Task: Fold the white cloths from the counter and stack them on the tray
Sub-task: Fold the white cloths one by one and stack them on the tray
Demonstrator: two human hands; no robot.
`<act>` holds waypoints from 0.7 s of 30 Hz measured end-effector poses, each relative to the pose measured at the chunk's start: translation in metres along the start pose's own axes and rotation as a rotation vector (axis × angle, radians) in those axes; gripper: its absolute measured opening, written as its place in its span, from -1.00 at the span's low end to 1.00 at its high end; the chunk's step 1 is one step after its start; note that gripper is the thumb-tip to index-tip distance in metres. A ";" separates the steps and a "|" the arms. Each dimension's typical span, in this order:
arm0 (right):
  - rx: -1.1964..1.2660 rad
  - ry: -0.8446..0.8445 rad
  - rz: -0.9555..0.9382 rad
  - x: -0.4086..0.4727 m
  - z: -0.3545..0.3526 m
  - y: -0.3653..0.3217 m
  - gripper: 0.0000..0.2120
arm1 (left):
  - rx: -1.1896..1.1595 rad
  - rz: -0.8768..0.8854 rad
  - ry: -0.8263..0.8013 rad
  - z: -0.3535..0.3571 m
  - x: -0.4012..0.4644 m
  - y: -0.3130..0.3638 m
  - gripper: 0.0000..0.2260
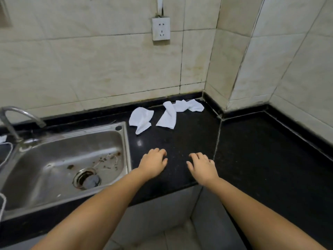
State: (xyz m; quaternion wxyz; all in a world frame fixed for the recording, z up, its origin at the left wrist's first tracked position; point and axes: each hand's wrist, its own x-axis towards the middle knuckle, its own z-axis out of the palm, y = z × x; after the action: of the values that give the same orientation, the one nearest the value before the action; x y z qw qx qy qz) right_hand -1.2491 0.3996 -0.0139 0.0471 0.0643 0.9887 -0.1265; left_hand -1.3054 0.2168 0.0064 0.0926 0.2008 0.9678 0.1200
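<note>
Left hand [153, 163] and right hand [201, 166] rest on the counter [252, 150], fingers relaxed, each grip holding nothing. The crumpled white cloths [167, 114] lie at twelve o'clock, well apart from both hands, strung left-right; the left hand looks slightly nearer.

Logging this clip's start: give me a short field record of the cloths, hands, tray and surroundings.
cloths: three, white, crumpled, unfolded; left cloth, middle cloth, far cloth, near the back wall
counter: black
left hand: open, holds nothing
right hand: open, holds nothing
tray: not in view
sink: left of the hands
</note>
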 end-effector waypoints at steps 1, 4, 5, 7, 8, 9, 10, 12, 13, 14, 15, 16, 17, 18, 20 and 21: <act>0.007 -0.010 0.011 0.014 0.001 -0.003 -0.62 | -0.009 0.005 -0.007 -0.002 0.016 -0.005 -0.75; 0.003 -0.030 0.032 0.060 0.005 -0.006 -0.63 | -0.032 0.028 -0.024 -0.001 0.062 -0.018 -0.75; 0.007 -0.036 0.035 0.076 0.006 -0.006 -0.64 | -0.049 0.028 -0.036 -0.001 0.077 -0.021 -0.75; 0.010 -0.045 0.022 0.110 0.009 -0.006 -0.65 | -0.073 0.029 -0.048 0.001 0.107 -0.027 -0.74; 0.012 -0.052 0.010 0.128 0.011 -0.006 -0.65 | -0.082 0.024 -0.045 0.001 0.122 -0.030 -0.73; 0.014 -0.062 -0.003 0.146 0.012 -0.006 -0.65 | -0.090 0.015 -0.036 0.002 0.137 -0.032 -0.73; 0.019 -0.074 -0.017 0.164 0.015 -0.006 -0.65 | -0.100 0.001 -0.029 0.004 0.151 -0.035 -0.73; 0.032 -0.088 -0.041 0.201 0.020 -0.007 -0.64 | -0.119 -0.028 -0.017 0.009 0.181 -0.040 -0.73; 0.037 -0.089 -0.053 0.218 0.023 -0.008 -0.64 | -0.119 -0.037 -0.019 0.011 0.196 -0.042 -0.73; 0.044 -0.086 -0.064 0.235 0.027 -0.007 -0.63 | -0.115 -0.040 -0.019 0.014 0.212 -0.044 -0.72; 0.053 -0.084 -0.076 0.251 0.030 -0.007 -0.62 | -0.108 -0.039 -0.017 0.018 0.227 -0.046 -0.71; 0.061 -0.085 -0.089 0.265 0.034 -0.006 -0.62 | -0.098 -0.037 -0.009 0.021 0.240 -0.047 -0.69; 0.065 -0.087 -0.101 0.277 0.039 -0.005 -0.63 | -0.084 -0.033 0.002 0.025 0.252 -0.048 -0.68; 0.064 -0.091 -0.112 0.287 0.043 -0.004 -0.64 | -0.070 -0.027 0.009 0.028 0.262 -0.048 -0.68; 0.052 -0.093 -0.132 0.302 0.052 -0.001 -0.68 | -0.047 -0.011 -0.014 0.036 0.276 -0.050 -0.69; 0.055 -0.087 -0.140 0.307 0.055 0.001 -0.71 | -0.037 -0.004 -0.035 0.040 0.280 -0.050 -0.70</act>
State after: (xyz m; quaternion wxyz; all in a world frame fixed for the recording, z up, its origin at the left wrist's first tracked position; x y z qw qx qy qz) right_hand -1.5479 0.4223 -0.1008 0.0792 -0.0091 0.9840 -0.1594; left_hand -1.5673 0.2948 -0.0820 0.1136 0.1992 0.9640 0.1343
